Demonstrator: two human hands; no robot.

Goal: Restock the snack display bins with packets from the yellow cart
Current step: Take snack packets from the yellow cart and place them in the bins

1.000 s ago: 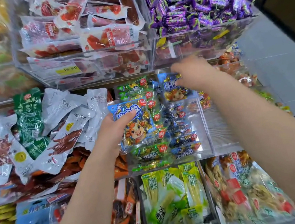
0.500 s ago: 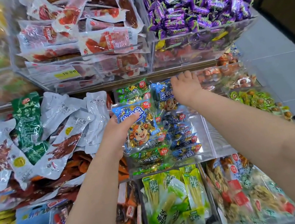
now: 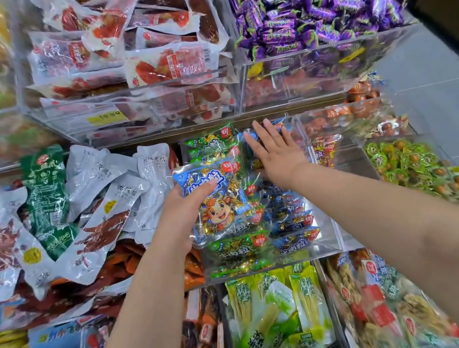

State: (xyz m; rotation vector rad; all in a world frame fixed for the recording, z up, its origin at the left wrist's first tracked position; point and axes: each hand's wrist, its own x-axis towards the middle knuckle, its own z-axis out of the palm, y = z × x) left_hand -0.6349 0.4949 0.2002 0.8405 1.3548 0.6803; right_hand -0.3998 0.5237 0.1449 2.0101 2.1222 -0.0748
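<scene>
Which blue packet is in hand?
The cow-print blue packet, held by the left hand; the other blue packets lie stacked in the clear bin.

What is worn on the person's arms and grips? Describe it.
Nothing visible: the left forearm and right forearm are bare, with no sleeves in view, and the left grip and right grip show no gloves, rings, watch or bracelet.

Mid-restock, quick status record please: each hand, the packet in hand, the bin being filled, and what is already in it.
left hand: grips blue cartoon-cow packet by its left edge, above the bin
right hand: flat, fingers straight, pressing on packets at the bin's back right
bin: clear acrylic, middle shelf row
bin contents: green packets in left column, blue packets in right
yellow cart: not in view
</scene>
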